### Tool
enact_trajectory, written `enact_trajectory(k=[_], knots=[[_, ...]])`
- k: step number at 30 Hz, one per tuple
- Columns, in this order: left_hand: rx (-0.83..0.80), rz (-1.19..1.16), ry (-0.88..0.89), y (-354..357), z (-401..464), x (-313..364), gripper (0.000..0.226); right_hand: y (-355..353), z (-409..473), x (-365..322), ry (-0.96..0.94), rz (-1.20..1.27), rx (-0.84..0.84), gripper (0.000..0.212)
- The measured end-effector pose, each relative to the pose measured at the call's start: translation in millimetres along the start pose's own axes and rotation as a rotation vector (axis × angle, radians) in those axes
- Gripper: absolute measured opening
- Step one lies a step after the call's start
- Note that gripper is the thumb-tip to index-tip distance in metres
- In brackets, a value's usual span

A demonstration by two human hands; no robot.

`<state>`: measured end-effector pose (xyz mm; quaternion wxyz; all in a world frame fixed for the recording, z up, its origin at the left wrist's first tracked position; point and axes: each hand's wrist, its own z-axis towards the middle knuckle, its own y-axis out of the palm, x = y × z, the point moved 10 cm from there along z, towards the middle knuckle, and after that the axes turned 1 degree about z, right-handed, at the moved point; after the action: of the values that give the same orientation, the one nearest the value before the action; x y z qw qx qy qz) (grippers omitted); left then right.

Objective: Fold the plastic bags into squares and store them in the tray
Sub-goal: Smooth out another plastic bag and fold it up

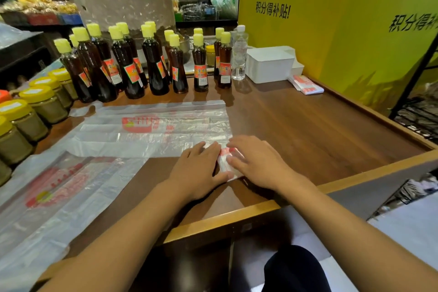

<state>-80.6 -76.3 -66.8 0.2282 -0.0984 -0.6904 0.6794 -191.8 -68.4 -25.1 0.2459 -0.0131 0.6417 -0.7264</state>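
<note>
Pressing the folded bag flat before it springs open

My left hand (200,168) and right hand (254,163) lie with straight fingers on the small folded bag (226,161) near the front edge of the counter (320,125), grasping nothing. I think the slippery plastic may unfold when I lift my palms, or slide off the edge. The white tray (269,64) stands well apart at the back, so the square could loosen on the way. Two unfolded bags (151,130) wait to the left, near the bottles (154,64).
</note>
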Motion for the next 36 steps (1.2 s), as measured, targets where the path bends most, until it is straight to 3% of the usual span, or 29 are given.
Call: enact_trajectory(k=[3,8,12,18,28,36], knots=[[-0.013,-0.002,0.018,5,-5,25,0.078,5,-23,-1,0.024,-0.046,0.074,0.023],[-0.004,0.004,0.053,-6,15,31,0.083,-9,-42,59,0.144,-0.144,-0.04,0.039],[0.02,-0.034,0.051,-14,62,52,0.07,-16,-30,117,0.258,-0.104,-0.076,0.045],[0.192,-0.006,0.01,-16,146,77,0.051,-24,14,150,0.372,-0.217,-0.085,0.04],[0.123,-0.075,0.011,20,183,70,0.048,-20,103,272,0.467,-0.166,-0.098,0.051],[0.141,-0.131,-0.013,16,186,70,0.048,-36,189,326,0.502,-0.264,0.025,0.034]])
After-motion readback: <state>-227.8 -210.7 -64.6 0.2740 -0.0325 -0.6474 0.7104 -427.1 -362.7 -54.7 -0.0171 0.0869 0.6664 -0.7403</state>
